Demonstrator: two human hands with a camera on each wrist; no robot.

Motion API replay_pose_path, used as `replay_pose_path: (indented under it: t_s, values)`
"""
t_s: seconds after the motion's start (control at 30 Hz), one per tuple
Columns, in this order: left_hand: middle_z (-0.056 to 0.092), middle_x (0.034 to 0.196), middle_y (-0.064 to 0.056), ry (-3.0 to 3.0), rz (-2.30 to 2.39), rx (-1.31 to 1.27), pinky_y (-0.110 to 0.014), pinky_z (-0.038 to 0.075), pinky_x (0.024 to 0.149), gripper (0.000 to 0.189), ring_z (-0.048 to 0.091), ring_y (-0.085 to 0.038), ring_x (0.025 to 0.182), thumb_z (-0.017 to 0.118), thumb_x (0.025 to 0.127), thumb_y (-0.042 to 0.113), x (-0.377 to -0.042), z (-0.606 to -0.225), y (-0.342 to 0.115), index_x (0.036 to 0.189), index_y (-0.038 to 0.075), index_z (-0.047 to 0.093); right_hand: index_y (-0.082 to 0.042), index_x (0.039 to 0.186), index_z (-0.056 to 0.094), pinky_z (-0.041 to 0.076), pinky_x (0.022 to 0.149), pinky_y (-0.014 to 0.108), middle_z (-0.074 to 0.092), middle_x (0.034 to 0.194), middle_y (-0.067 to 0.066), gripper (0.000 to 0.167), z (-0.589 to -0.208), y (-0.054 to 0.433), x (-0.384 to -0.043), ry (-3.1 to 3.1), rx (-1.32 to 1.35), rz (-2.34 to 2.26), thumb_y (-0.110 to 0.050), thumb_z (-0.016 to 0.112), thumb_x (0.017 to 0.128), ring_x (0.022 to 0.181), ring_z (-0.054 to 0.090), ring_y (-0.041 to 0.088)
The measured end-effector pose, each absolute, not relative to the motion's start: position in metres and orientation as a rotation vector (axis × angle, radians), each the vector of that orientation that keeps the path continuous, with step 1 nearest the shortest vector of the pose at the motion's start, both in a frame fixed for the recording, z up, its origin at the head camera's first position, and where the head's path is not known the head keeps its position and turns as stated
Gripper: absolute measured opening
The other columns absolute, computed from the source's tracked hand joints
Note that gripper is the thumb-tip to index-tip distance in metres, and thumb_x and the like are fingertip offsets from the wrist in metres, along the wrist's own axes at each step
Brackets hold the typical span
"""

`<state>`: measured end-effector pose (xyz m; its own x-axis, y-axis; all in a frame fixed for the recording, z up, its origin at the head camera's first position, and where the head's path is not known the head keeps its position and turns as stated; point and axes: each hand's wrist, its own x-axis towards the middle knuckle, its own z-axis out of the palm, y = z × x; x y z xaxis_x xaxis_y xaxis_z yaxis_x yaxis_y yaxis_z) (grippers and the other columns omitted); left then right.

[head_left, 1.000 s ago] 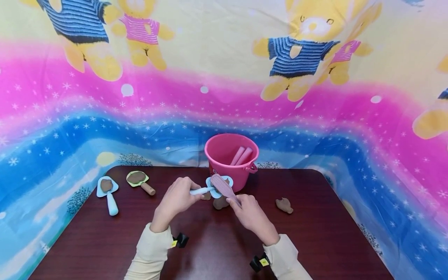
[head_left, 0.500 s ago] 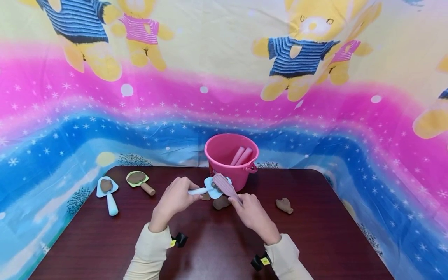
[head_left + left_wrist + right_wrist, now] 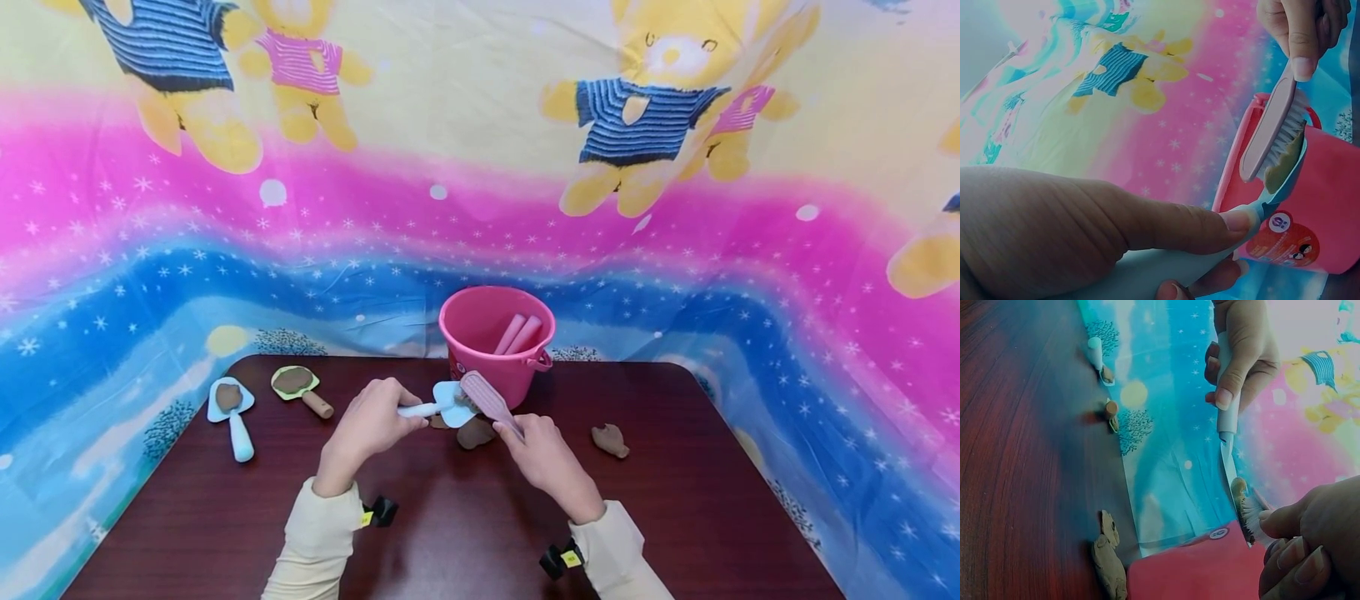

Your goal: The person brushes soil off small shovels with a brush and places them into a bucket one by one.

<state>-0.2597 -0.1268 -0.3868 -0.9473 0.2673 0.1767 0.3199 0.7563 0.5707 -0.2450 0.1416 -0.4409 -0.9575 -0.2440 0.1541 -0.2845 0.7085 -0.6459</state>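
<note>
My left hand (image 3: 375,421) grips the handle of a light-blue toy shovel (image 3: 448,404), held up over the table in front of the pink bucket. A brown clay-like lump (image 3: 1286,164) sits on its blade. From the right, my right hand (image 3: 546,454) pinches the handle of a pink brush (image 3: 486,395) between thumb and fingers. In the left wrist view the brush's white bristles (image 3: 1285,140) press against the lump. The right wrist view shows the bristles (image 3: 1252,519) at the blade's tip, the brush back mostly hidden by my hand.
A pink bucket (image 3: 521,382) stands at the back, two pink handles (image 3: 517,335) inside. Brown lumps (image 3: 474,433) lie before it, another brown lump (image 3: 610,440) to the right. On the left are a second blue shovel (image 3: 241,437) and a green-rimmed paddle (image 3: 318,405), each bearing brown material.
The left hand and shovel have shifted slightly left, and the blade has turned. The brush has slid a little to the right, toward the blade's right edge.
</note>
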Motion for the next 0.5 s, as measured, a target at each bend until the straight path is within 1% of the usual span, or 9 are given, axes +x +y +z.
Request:
replay_pose_path:
  t_s: [0.3,0.5]
  values:
    - [0.075,0.079,0.002,-2.877,-0.94,-0.455,-0.032,0.048,0.063,0.013,0.056,-0.013,0.065,0.087,0.08,0.015,-0.2597,-0.3867,-0.1317,0.091,0.011,0.083,-0.012,0.088,0.064,0.034,0.047,0.023,0.043,0.059,-0.002,0.024,-0.4394,0.1437,-0.245,-2.878,0.399,1.148,-0.03,0.061,0.103,0.05,0.038,0.012]
    - [0.075,0.078,0.002,-2.889,-0.932,-0.437,-0.032,0.047,0.062,0.014,0.055,-0.014,0.064,0.088,0.08,0.016,-0.26,-0.3859,-0.1342,0.091,0.01,0.083,-0.013,0.087,0.065,0.033,0.047,0.023,0.043,0.059,-0.002,0.024,-0.4391,0.145,-0.2461,-2.883,0.393,1.151,-0.03,0.06,0.103,0.05,0.038,0.012]
